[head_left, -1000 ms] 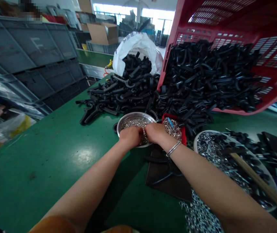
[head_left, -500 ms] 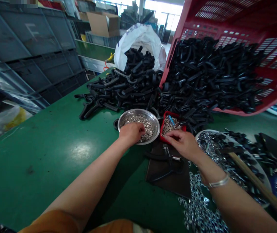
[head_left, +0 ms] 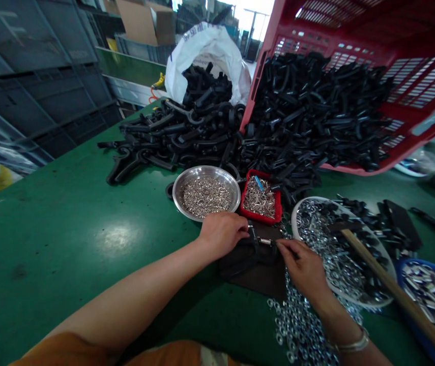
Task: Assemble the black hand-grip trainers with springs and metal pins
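Observation:
A black plastic part with curved arms point(head_left: 240, 264) lies on a dark square plate point(head_left: 274, 287). A small spring point(head_left: 265, 241) on a metal shaft sits on the part. My left hand point(head_left: 223, 235) is at the part's left side, its fingers closed beside a short metal piece point(head_left: 251, 232); what is in them is hidden. At the spring's right end, my right hand point(head_left: 305, 264) pinches with thumb and fingertips; anything held is too small to make out. Behind the hands are a metal bowl of tiny metal pieces point(head_left: 176, 195) and a red tray of small pins point(head_left: 279, 208).
Black parts point(head_left: 186, 134) are heaped behind the bowls, spilling from a tilted red basket point(head_left: 255, 91) and a white sack point(head_left: 177, 71). On the right, a hammer point(head_left: 377, 264) lies across a white basin point(head_left: 390, 264). Loose nuts point(head_left: 301, 325) are scattered in front of it.
My left hand has left the metal bowl and my right hand the red tray. Both have come to the black part on the plate. The view has shifted slightly right.

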### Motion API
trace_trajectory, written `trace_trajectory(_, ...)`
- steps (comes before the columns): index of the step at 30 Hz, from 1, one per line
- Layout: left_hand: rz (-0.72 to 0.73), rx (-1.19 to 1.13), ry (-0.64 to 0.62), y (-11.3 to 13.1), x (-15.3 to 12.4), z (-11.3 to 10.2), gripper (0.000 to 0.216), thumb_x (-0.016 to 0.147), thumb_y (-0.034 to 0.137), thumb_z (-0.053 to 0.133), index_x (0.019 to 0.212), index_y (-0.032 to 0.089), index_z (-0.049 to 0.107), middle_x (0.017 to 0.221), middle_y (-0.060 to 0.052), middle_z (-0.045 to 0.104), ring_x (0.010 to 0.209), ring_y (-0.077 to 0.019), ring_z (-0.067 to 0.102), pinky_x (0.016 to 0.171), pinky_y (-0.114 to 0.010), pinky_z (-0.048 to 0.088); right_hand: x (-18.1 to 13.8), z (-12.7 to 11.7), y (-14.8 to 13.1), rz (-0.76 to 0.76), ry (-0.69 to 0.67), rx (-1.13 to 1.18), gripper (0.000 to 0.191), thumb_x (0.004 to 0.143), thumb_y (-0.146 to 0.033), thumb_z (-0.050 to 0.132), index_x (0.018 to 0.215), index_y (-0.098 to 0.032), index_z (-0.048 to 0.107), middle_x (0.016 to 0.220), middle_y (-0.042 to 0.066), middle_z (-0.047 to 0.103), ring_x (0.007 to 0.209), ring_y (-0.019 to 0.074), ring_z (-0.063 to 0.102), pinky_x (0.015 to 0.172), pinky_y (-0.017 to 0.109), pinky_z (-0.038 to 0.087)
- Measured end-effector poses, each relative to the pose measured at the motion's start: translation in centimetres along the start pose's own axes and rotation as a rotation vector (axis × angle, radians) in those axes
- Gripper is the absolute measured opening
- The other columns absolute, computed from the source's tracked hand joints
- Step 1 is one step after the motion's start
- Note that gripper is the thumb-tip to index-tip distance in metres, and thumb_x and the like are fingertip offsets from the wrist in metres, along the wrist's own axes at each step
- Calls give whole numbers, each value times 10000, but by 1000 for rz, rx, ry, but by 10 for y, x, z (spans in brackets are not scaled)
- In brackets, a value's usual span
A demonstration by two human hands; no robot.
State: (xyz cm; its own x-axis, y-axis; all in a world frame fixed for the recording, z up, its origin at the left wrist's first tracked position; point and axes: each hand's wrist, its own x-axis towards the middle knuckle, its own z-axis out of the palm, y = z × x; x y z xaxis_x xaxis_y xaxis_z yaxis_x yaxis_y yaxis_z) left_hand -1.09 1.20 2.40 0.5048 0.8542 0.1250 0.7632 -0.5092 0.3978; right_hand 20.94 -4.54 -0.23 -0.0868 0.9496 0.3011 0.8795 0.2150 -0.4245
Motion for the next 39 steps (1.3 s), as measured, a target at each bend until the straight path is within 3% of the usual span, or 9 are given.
trace_trajectory(10, -6, 91, 26, 6, -5, 6, 165, 778, 371, 569, 801, 212, 605, 772, 5, 633, 732, -170, 585, 595, -259, 390, 3, 5, 4, -119, -5, -122, 203, 860, -251, 421, 862, -167, 606, 803, 61, 647, 753, 175, 602, 700, 299, 474)
trace_trajectory(15, 9, 79, 29, 7, -5, 6, 150, 778, 356, 571, 793, 210, 603, 763, 5, 630, 725, -173, 584, 583, -256, 388, 2, 2, -5, -270, 10, -346, 203, 840, -161, 401, 880, -140, 599, 798, 86, 635, 753, 200, 581, 696, 316, 466)
trace_trajectory(20, -17, 43, 22, 6, -5, 6, 151, 771, 354, 579, 789, 206, 607, 776, -3, 631, 739, -174, 583, 607, -259, 402, 6, -4, -15, -282, -138, -592, 251, 769, -58, 400, 866, -143, 615, 782, 103, 617, 726, 217, 567, 619, 305, 445)
trace_trajectory(23, -42, -36, 29, 6, -6, 5, 146, 761, 342, 591, 773, 200, 623, 777, -12, 634, 746, -174, 578, 632, -264, 402, 9, -11, -12, -271, -222, -533, 223, 807, -131, 411, 870, -157, 624, 793, 92, 631, 726, 209, 583, 622, 309, 461)
trace_trajectory(26, -70, -371, 27, 7, -4, 4, 129, 760, 314, 590, 796, 202, 643, 787, -3, 643, 732, -146, 566, 648, -256, 397, 11, -15, -17, -269, -105, -280, 230, 849, -267, 434, 938, -179, 626, 861, 78, 652, 791, 194, 602, 687, 327, 488)
trace_trajectory(29, -160, -985, -95, 8, -2, 6, 185, 761, 325, 577, 832, 163, 632, 745, 0, 629, 572, -74, 495, 547, -208, 371, 15, -12, -37, -219, 91, 67, 204, 828, -266, 508, 985, -208, 626, 894, 57, 650, 824, 166, 603, 732, 321, 498)
trace_trajectory(32, -309, -1448, -218, 8, -1, 6, 274, 722, 393, 605, 793, 129, 602, 696, 11, 586, 448, -22, 355, 423, -165, 261, 21, -5, -58, -153, 160, 333, 155, 801, -223, 560, 930, -230, 645, 871, 33, 643, 788, 138, 606, 698, 291, 512)
trace_trajectory(39, -426, -1825, -441, 11, -2, 4, 380, 604, 443, 706, 643, 116, 517, 552, 64, 421, 405, 1, 243, 375, -141, 103, 30, -1, -64, -160, 133, 488, 113, 772, -178, 593, 849, -239, 649, 831, 10, 614, 771, 129, 587, 662, 278, 497)
